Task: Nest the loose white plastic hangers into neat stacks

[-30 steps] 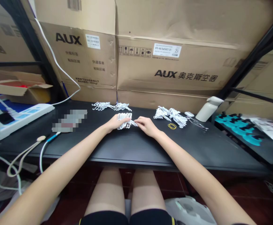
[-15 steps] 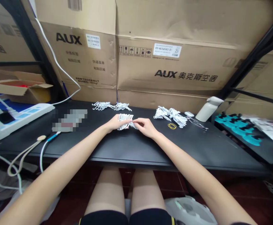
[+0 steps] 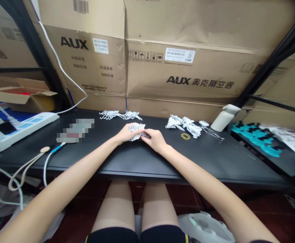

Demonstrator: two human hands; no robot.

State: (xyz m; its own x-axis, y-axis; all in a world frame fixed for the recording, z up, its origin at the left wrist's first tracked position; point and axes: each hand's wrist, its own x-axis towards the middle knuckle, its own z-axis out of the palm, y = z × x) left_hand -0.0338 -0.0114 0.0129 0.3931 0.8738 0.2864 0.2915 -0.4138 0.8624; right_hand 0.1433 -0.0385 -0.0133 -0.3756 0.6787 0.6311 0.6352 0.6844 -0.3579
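Both hands meet over the black table (image 3: 137,162), around a bundle of white wire hooks (image 3: 137,131). My left hand (image 3: 123,133) grips the bundle from the left, its thumb along the near side. At the other end, my right hand (image 3: 155,138) pinches the hooks, and its fingertips partly cover them. Behind my left hand lie two bunches of similar hooks, one bunch (image 3: 109,114) beside another bunch (image 3: 132,115). Farther right rest another hook bunch (image 3: 174,122) and its neighbour (image 3: 193,129). Yellow rubber bands (image 3: 185,136) lie near them.
A white bottle (image 3: 224,118) and glasses (image 3: 214,134) stand at the right, near teal holders (image 3: 259,140) with black parts. On the left are a white power strip (image 3: 30,126) and cables (image 3: 46,168). Large cardboard (image 3: 147,81) walls the back.
The bundle and my left hand have shifted slightly right. My right hand's fingers have curled further around the right end of the hooks.
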